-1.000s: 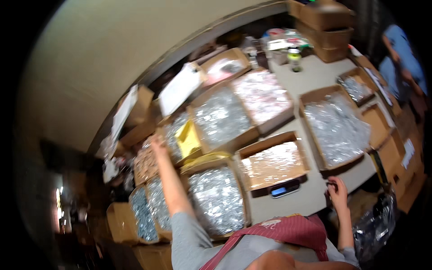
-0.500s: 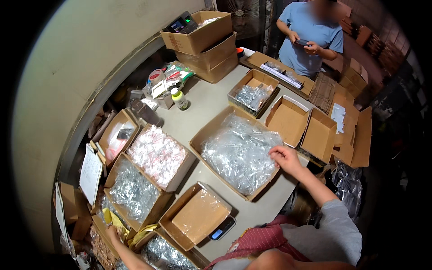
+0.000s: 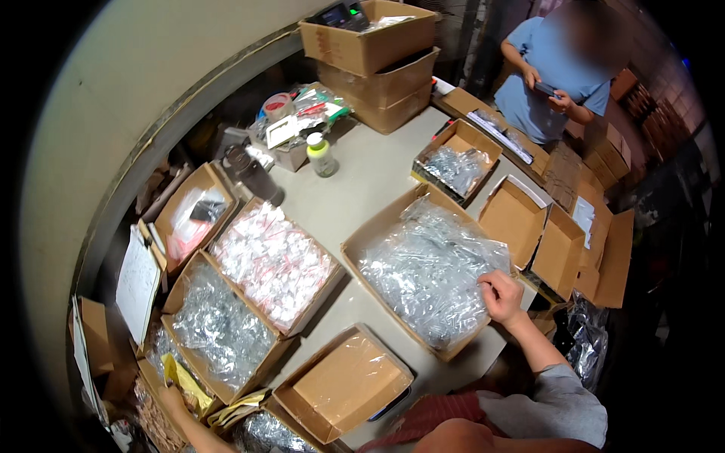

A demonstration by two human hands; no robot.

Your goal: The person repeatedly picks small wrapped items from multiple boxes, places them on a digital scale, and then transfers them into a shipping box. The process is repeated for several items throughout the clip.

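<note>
My right hand [image 3: 501,296] is at the right rim of a large cardboard box [image 3: 375,303], its fingers curled together against a heap of clear plastic bags [image 3: 423,264]. Whatever lies between its fingertips is too small to make out. Far down at the left, my left hand [image 3: 172,402] reaches into a low box of small brown pieces [image 3: 155,415], beside a yellow wrapper [image 3: 185,381]. The fingers of that hand are hidden. Between my arms sits a shallow cardboard tray [image 3: 340,381] with clear tape across it, resting on a mostly covered scale.
Left of the big box stand a box of white and red packets [image 3: 273,264] and a box of clear bags [image 3: 223,325]. A dark bottle [image 3: 255,180] and a yellow-capped bottle [image 3: 321,157] are farther back. Across the table a person [image 3: 545,83] in blue holds a dark device.
The view has shifted, so the table's things sit differently in it. My right hand's fingers have curled in more tightly at the box's right side. My left hand stays by the brown pieces.
</note>
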